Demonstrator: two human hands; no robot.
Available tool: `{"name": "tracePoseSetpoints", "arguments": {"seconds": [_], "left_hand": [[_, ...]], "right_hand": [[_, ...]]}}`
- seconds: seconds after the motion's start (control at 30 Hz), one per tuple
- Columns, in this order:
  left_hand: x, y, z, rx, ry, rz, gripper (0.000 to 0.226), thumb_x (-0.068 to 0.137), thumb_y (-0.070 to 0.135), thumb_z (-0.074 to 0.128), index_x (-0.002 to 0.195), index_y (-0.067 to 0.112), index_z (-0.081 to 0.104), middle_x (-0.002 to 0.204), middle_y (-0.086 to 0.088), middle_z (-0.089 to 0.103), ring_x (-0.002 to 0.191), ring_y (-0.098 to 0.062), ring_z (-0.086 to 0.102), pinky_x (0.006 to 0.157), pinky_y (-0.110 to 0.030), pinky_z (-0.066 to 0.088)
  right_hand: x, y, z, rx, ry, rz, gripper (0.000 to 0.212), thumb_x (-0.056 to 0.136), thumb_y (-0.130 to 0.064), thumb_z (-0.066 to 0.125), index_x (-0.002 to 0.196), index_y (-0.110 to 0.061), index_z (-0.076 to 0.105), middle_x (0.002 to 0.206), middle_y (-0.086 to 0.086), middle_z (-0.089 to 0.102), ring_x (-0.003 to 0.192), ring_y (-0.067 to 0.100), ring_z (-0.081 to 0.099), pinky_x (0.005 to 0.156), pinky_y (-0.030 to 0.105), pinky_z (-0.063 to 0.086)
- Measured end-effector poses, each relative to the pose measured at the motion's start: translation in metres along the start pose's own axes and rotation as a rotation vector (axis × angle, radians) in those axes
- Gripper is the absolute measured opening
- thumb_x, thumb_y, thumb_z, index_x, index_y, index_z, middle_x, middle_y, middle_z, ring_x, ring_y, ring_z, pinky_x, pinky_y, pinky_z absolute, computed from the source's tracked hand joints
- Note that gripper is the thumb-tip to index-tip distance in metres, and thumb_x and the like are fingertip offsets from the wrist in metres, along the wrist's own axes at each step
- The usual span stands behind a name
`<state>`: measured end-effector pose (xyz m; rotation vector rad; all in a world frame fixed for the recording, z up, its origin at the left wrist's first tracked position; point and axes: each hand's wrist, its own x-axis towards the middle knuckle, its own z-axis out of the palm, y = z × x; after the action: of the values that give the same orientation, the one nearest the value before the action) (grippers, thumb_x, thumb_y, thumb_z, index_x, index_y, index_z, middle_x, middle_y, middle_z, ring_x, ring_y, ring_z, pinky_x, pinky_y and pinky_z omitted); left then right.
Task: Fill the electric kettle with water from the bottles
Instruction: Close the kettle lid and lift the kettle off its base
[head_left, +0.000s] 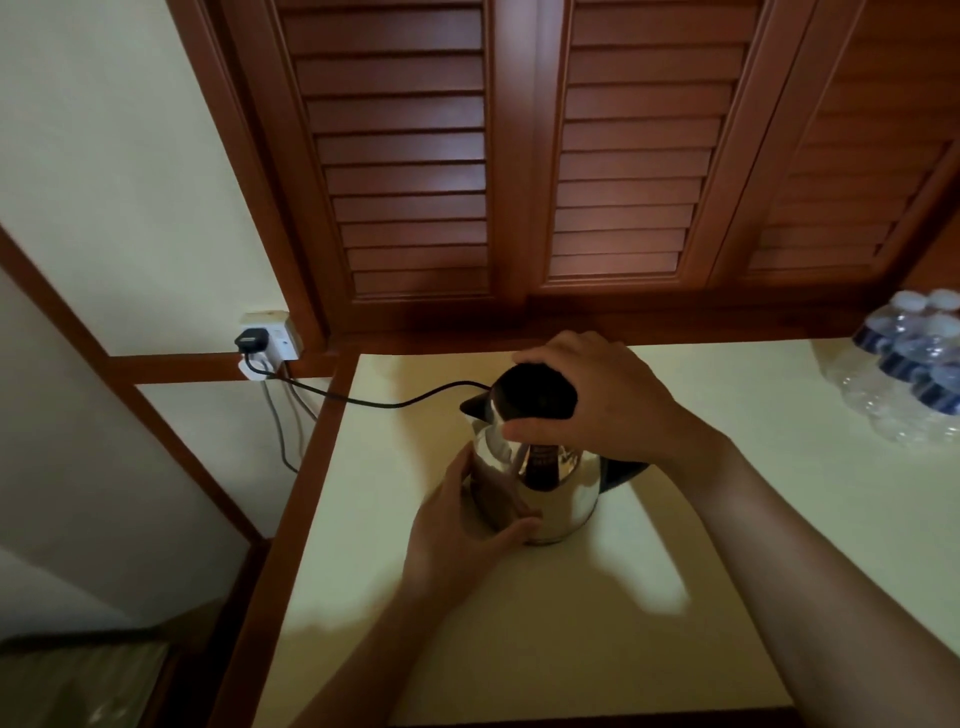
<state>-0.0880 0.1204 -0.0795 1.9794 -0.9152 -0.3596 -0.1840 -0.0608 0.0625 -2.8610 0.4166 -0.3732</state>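
A shiny metal kettle (540, 488) stands upright on the pale table (519, 649), a little nearer the back edge than the front edge. The person's right hand (597, 400) lies over the top of it, with fingers and thumb curled around the black lid (535, 392) and pinching it. Whether the lid is on tight or already coming loose cannot be told. The left hand (462, 535) is cupped against the side of the kettle that faces the table's left edge, its thumb and fingers pressed to the metal to keep the kettle from moving. A black cord (395, 402) runs from the kettle across the back left corner of the table to a plug (253, 341) in the wall socket (275, 335). A pack of water bottles (909, 364) sits well apart, by the back right corner, and looks wrapped in clear plastic. The job seems to be at its start, because no bottle is in a hand yet. Things could go wrong from here. If the lid sticks and the person pulls hard, the kettle could tip or slide, and the cord could tug. The kettle looks plugged in, so spilled water near the cord would be bad.
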Motion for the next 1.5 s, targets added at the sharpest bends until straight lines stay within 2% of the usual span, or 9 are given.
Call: {"name": "tracePoseSetpoints", "arguments": {"seconds": [0.13, 0.3, 0.43, 0.6, 0.77, 0.93, 1.2, 1.4, 1.5], "left_hand": [[0.001, -0.003, 0.003, -0.005, -0.027, -0.005, 0.122, 0.056, 0.087, 0.066, 0.157, 0.034, 0.023, 0.153, 0.015, 0.045, 0.136, -0.006, 0.045, 0.099, -0.011, 0.036], [0.001, -0.004, 0.003, -0.046, -0.025, 0.013, 0.120, 0.054, 0.092, 0.062, 0.154, 0.036, 0.027, 0.149, 0.017, 0.048, 0.127, 0.003, 0.045, 0.090, 0.001, 0.033], [0.000, -0.005, 0.005, -0.034, -0.023, 0.017, 0.123, 0.054, 0.094, 0.061, 0.156, 0.034, 0.026, 0.151, 0.014, 0.048, 0.133, -0.006, 0.048, 0.100, -0.016, 0.040], [0.001, -0.004, -0.003, -0.082, -0.039, 0.030, 0.122, 0.053, 0.093, 0.064, 0.154, 0.033, 0.030, 0.149, 0.015, 0.050, 0.135, -0.007, 0.049, 0.103, -0.021, 0.046], [0.013, 0.019, -0.019, -0.260, -0.058, 0.106, 0.099, 0.067, 0.064, 0.082, 0.150, 0.039, 0.035, 0.145, 0.027, 0.050, 0.135, 0.003, 0.046, 0.108, -0.024, 0.043], [0.022, 0.037, -0.018, -0.338, -0.085, 0.061, 0.082, 0.060, 0.050, 0.088, 0.130, 0.032, 0.051, 0.122, 0.028, 0.062, 0.115, 0.003, 0.060, 0.087, -0.016, 0.052], [0.014, 0.025, -0.011, -0.378, -0.085, -0.002, 0.091, 0.061, 0.047, 0.089, 0.142, 0.033, 0.049, 0.131, 0.016, 0.064, 0.122, -0.002, 0.060, 0.096, -0.028, 0.055], [0.014, 0.028, -0.015, -0.425, -0.083, 0.002, 0.078, 0.067, 0.017, 0.092, 0.135, 0.028, 0.056, 0.123, 0.014, 0.070, 0.118, -0.004, 0.063, 0.094, -0.025, 0.055], [0.021, 0.035, -0.017, -0.476, -0.057, -0.005, 0.086, 0.057, 0.033, 0.092, 0.136, 0.028, 0.057, 0.123, 0.011, 0.070, 0.118, -0.007, 0.064, 0.094, -0.028, 0.056]], "right_hand": [[-0.001, -0.002, -0.001, 0.050, -0.004, 0.006, 0.080, 0.068, -0.087, 0.052, 0.133, -0.041, 0.044, 0.127, -0.018, 0.051, 0.111, 0.005, 0.045, 0.085, 0.027, 0.039], [-0.005, -0.006, -0.004, 0.077, 0.002, 0.015, 0.076, 0.071, -0.082, 0.056, 0.134, -0.041, 0.046, 0.129, -0.021, 0.055, 0.112, 0.004, 0.049, 0.079, 0.022, 0.038], [-0.001, -0.004, -0.005, 0.075, -0.036, 0.012, 0.077, 0.070, -0.081, 0.059, 0.134, -0.041, 0.046, 0.129, -0.021, 0.055, 0.110, 0.002, 0.047, 0.076, 0.017, 0.036], [-0.004, 0.004, -0.011, 0.272, -0.034, 0.023, 0.066, 0.077, -0.072, 0.061, 0.132, -0.036, 0.057, 0.125, -0.019, 0.062, 0.110, -0.001, 0.055, 0.083, 0.014, 0.043], [-0.024, 0.023, -0.005, 0.561, 0.221, 0.139, 0.038, 0.093, -0.057, 0.051, 0.100, -0.026, 0.072, 0.092, -0.014, 0.072, 0.089, 0.000, 0.065, 0.077, 0.016, 0.048], [-0.046, 0.039, 0.025, 0.897, 0.375, 0.566, 0.075, 0.096, -0.062, 0.039, 0.063, 0.002, 0.059, 0.059, 0.019, 0.060, 0.056, 0.019, 0.059, 0.063, 0.026, 0.044], [-0.060, 0.023, 0.050, 1.311, 0.618, 0.847, 0.054, 0.093, -0.041, 0.055, 0.050, -0.009, 0.050, 0.046, 0.009, 0.040, 0.046, 0.023, 0.039, 0.056, 0.035, 0.034], [-0.058, 0.022, 0.050, 1.445, 0.654, 0.875, 0.043, 0.087, -0.031, 0.061, 0.047, -0.016, 0.054, 0.046, 0.006, 0.034, 0.044, 0.021, 0.031, 0.054, 0.035, 0.026], [-0.053, 0.024, 0.044, 1.482, 0.639, 0.834, 0.044, 0.087, -0.032, 0.060, 0.044, -0.021, 0.057, 0.044, 0.004, 0.034, 0.044, 0.019, 0.030, 0.053, 0.035, 0.025]]}}
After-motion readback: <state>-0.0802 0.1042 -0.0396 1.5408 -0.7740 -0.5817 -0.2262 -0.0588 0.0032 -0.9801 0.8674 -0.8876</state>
